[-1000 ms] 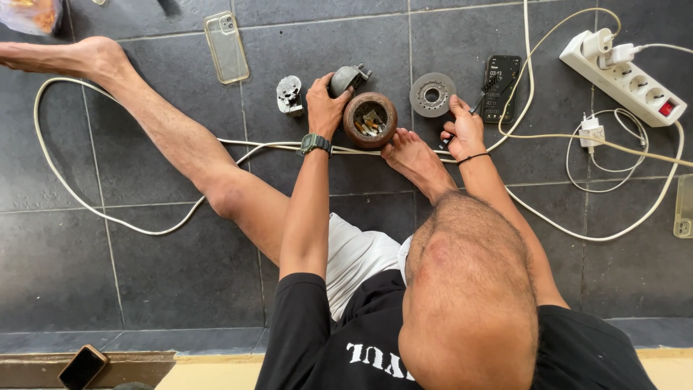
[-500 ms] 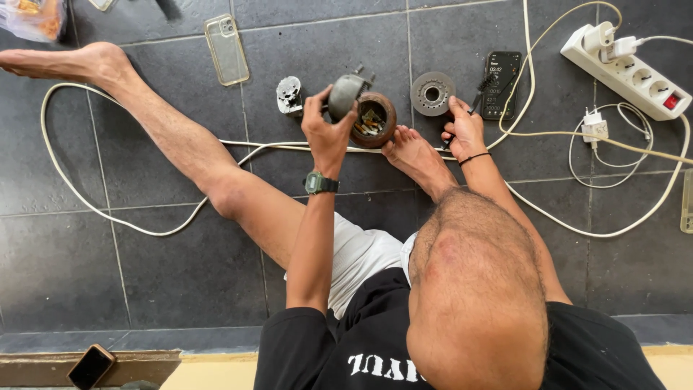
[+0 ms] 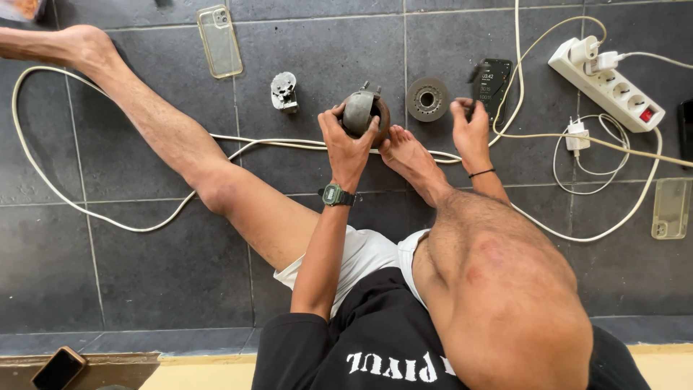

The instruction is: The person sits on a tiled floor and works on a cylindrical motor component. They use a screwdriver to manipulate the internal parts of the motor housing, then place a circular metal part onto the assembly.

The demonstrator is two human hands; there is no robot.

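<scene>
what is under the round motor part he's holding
The left hand grips the round motor part above dark floor tiles, beside his foot. A white cable runs toward it; the hand and part hide whatever lies directly beneath.

Clothing: black short-sleeved T-shirt [image 3: 375,339] with white block lettering across the chest; the lettering appears upside down in this view. White shorts [image 3: 368,253] cover the upper thighs. Both legs and both feet are bare.

Left wrist: digital wristwatch [image 3: 334,194] with a green rectangular case and a dark strap. Right wrist: one thin black band [image 3: 480,173].

Left hand [image 3: 349,141] and right hand [image 3: 469,130]: bare, no gloves, no rings discernible.
</scene>
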